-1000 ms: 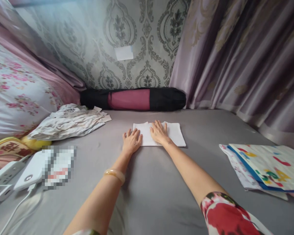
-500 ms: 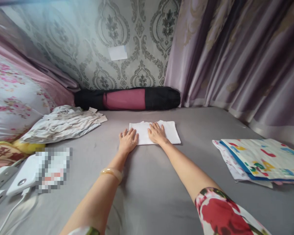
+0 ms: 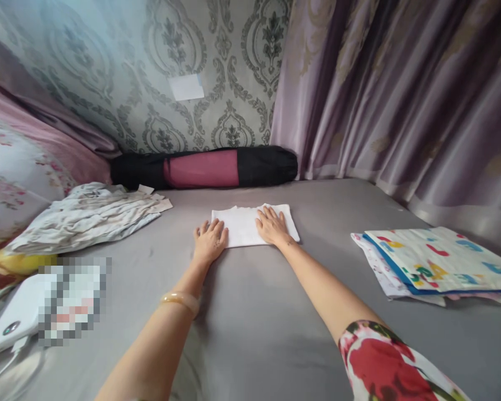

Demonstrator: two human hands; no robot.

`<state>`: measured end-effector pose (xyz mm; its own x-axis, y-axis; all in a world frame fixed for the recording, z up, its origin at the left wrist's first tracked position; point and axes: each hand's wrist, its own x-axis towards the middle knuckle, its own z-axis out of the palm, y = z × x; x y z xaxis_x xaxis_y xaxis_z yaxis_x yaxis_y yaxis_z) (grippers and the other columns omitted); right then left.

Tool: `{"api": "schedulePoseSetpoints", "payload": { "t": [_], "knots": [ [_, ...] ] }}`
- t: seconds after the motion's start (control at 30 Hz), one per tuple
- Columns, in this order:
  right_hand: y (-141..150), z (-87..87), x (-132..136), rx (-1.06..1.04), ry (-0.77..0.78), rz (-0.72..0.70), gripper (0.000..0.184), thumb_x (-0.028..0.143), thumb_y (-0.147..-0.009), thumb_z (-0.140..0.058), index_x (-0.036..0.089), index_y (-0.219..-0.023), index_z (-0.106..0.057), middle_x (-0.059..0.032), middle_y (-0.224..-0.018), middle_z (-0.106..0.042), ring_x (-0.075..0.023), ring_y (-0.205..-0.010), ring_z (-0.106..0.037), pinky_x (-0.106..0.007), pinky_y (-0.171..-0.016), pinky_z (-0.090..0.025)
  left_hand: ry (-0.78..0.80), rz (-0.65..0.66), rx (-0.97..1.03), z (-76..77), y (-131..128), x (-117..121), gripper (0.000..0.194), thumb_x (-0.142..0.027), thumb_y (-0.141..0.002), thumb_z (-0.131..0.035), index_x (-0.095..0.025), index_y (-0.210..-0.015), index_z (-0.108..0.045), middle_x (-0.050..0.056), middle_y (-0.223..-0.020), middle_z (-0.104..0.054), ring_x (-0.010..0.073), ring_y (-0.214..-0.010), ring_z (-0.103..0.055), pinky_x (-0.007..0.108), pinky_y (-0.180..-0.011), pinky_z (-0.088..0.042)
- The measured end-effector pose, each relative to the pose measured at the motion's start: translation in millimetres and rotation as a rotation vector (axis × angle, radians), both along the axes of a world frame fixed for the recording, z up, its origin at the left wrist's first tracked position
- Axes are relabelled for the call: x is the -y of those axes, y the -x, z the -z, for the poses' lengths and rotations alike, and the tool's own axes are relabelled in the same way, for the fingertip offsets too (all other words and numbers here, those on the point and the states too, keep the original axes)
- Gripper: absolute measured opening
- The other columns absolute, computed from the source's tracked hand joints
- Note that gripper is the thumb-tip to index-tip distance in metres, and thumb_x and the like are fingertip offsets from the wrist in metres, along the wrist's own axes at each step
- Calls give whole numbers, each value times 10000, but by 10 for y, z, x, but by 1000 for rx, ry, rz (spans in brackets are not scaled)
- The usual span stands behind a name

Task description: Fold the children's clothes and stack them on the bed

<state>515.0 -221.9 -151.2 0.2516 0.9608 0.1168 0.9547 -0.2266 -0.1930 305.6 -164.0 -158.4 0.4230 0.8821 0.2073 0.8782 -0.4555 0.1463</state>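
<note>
A white folded cloth lies flat on the grey bed sheet in front of me. My left hand rests at its left edge, fingers spread, partly on the cloth and partly on the sheet. Flat on the cloth's right half lies my right hand, its fingers stretched out. Neither hand grips anything. The cloth under the palms is hidden.
To the right is a stack of folded clothes. A crumpled pale garment lies at left, near a white power bank with a cable. A long black and pink bag lies along the wall.
My right hand has slid slightly to the right over the cloth. The left hand keeps its place at the left edge. The whole view has shifted a little.
</note>
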Motion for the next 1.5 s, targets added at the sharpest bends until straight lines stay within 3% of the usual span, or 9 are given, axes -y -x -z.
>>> {"api": "schedulePoseSetpoints", "payload": {
  "t": [0.3,0.5,0.73,0.93,1.03,1.13,1.3,1.4,1.5],
  "knots": [
    [-152,-69,21,-87,64,-57,524,381,-1008,-207,196,-1473,-359,-79,-1586,-241,-211,-1456,-172,-487,-1162,-130,20,4,6,-22,0,3,435,-434,-962,-313,-315,-1319,-531,14,-1475,-468,306,-1376,-344,540,-1110,-239],
    [-375,-4,160,14,-4,161,583,406,-1008,-201,87,-1478,-334,-137,-1579,-237,-253,-1452,-178,-463,-1165,-119,7,9,4,-17,0,3,450,-429,-962,-302,-301,-1331,-524,22,-1479,-464,309,-1373,-346,544,-1112,-235],
    [-401,75,164,30,31,164,602,424,-1009,-181,81,-1482,-329,-136,-1580,-235,-262,-1445,-191,-448,-1149,-154,40,12,-26,-28,-14,14,484,-430,-967,-269,-311,-1394,-465,29,-1502,-432,312,-1400,-316,562,-1116,-231],
    [-365,-104,118,99,71,106,557,489,-1001,-245,292,-1521,-268,-153,-1495,-383,-331,-1337,-358,-475,-1039,-274,-29,145,-79,-41,-33,-25,481,-327,-975,-242,-235,-1371,-499,52,-1508,-421,296,-1470,-165,582,-1168,-94],
    [-318,-185,42,136,105,97,556,516,-991,-284,310,-1507,-306,-177,-1399,-471,-334,-1216,-462,-452,-977,-314,-4,221,-139,-156,-86,-113,420,-278,-973,-263,-218,-1238,-582,82,-1382,-559,237,-1371,-399,447,-1156,-248],
    [-278,-208,-43,188,117,104,559,518,-982,-321,271,-1481,-373,-203,-1353,-490,-335,-1167,-490,-438,-952,-327,99,167,-215,-321,-189,-237,429,-347,-988,-232,-212,-1091,-627,92,-1179,-674,223,-1099,-627,360,-963,-457],
    [-315,-297,-135,193,176,71,538,489,-978,-355,243,-1450,-434,-218,-1335,-504,-344,-1153,-512,-442,-933,-352,107,123,-306,-491,-409,-487,383,-347,-967,-307,-215,-1126,-629,116,-1140,-686,249,-1063,-641,343,-875,-484],
    [-403,-432,-175,202,257,-8,458,337,-994,-344,241,-1422,-475,-210,-1293,-552,-317,-1136,-549,-421,-918,-379,142,97,-322,-529,-520,-635,360,-304,-936,-388,-237,-1224,-594,108,-1184,-676,251,-1108,-626,346,-906,-475],
    [-492,-558,-225,234,307,-46,474,148,-949,-374,227,-1400,-501,-191,-1260,-591,-284,-1134,-575,-386,-915,-401,193,89,-334,-570,-600,-772,353,-292,-884,-486,-246,-1203,-630,107,-1227,-663,262,-1159,-604,341,-935,-469]
  ]
}}
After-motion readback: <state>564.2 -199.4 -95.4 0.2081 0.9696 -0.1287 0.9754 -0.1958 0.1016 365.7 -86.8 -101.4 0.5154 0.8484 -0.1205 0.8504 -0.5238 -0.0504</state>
